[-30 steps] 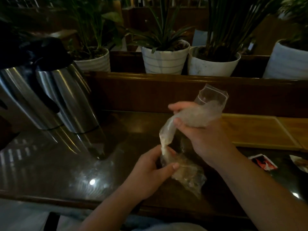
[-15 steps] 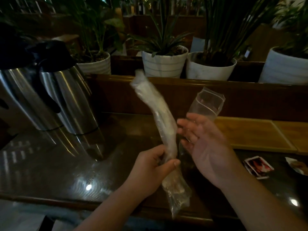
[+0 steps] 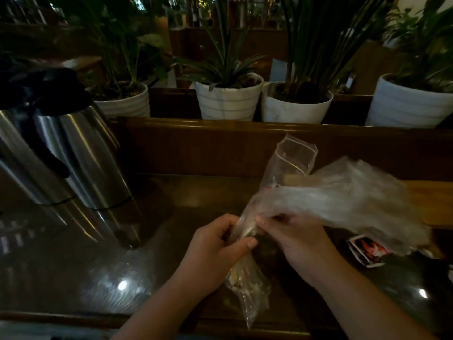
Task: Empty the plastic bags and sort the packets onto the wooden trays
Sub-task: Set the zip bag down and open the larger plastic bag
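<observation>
My left hand grips the neck of a clear plastic bag whose filled lower end hangs down towards the table's front edge. My right hand pinches the same bag just beside the left thumb. The bag's loose upper part spreads out blurred to the right. A zip-top bag stands upright behind the hands, its mouth open. A red and white packet lies on the dark table to the right. A wooden tray lies at the right, partly hidden by the plastic.
Two steel thermos jugs stand at the left on the glossy dark table. A wooden ledge runs along the back with several white plant pots behind it.
The bag's long upper end, which stood up to the left, has swung over to the right. My right hand was open and has closed on the bag next to the left hand.
</observation>
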